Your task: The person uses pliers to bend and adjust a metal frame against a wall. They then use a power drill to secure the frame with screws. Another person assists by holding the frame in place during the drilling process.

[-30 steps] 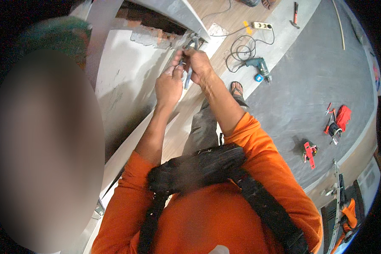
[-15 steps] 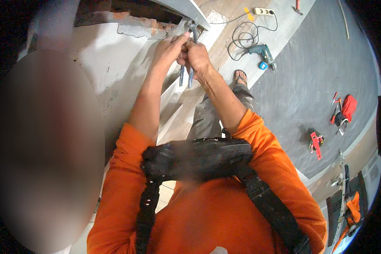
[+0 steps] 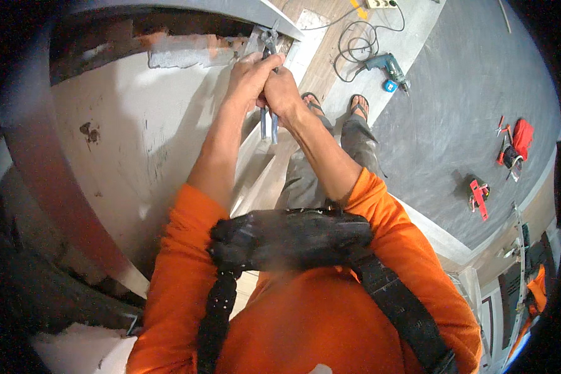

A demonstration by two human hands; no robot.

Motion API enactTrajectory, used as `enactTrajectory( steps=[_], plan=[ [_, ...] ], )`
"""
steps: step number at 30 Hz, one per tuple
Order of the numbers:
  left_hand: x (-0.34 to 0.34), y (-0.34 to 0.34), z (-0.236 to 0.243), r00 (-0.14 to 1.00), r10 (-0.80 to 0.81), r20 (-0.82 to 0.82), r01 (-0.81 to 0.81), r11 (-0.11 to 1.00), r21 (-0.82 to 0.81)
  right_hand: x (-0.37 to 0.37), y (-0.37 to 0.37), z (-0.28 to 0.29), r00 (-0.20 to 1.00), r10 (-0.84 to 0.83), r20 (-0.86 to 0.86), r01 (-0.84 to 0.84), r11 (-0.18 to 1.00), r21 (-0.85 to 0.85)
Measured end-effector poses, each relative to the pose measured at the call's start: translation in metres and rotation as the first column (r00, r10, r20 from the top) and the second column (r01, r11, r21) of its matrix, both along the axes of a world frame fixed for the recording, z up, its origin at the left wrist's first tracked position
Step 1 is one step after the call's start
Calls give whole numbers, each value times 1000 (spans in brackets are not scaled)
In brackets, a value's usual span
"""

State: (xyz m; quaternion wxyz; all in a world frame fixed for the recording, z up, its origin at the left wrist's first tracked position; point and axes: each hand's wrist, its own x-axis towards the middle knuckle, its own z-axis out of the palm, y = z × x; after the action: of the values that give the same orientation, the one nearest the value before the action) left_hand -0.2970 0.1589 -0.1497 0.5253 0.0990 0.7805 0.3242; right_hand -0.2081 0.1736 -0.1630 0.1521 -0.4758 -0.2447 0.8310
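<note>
Both hands are wrapped round the dark metal handles of a pair of pincers [image 3: 275, 134]. My left hand [image 3: 245, 81] closes over the grip from the left. From the right, my right hand [image 3: 282, 93] presses against it with its fingers curled. The jaws of the pincers point away from me, at the corner where a grey frame [image 3: 287, 25] meets the pale wall panel [image 3: 137, 112]. What the jaws bite on is too small to make out. The two handle ends stick out below my hands, slightly apart.
Right of my hands lie a green power drill [image 3: 386, 65], a blue tape measure [image 3: 390, 86], a coiled cable [image 3: 358, 47] and a power strip [image 3: 381, 4]. Farther right are a red pouch [image 3: 523, 138] and a red tool [image 3: 479, 199]. Broken masonry [image 3: 187, 53] borders the panel.
The view has shifted, and more of the panel and frame shows at the left. My hands and the pincers sit slightly farther left in the picture. Both my feet now show.
</note>
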Motion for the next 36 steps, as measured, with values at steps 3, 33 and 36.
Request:
enactTrajectory(
  steps=[3, 33, 36],
  plan=[
    [2, 4, 7, 999, -22, 28, 23, 999, -49, 8, 10, 8, 986, 128, 108, -133, 990, 36],
    [-38, 5, 24, 997, -72, -2, 72, 997, -10, -23, 5, 4, 980, -147, -134, 101, 947, -305],
    [-38, 21, 7, 946, -318, 70, 325, 914, -243, -16, -2, 3, 987, -85, -140, 60, 983, -172]
  ],
)
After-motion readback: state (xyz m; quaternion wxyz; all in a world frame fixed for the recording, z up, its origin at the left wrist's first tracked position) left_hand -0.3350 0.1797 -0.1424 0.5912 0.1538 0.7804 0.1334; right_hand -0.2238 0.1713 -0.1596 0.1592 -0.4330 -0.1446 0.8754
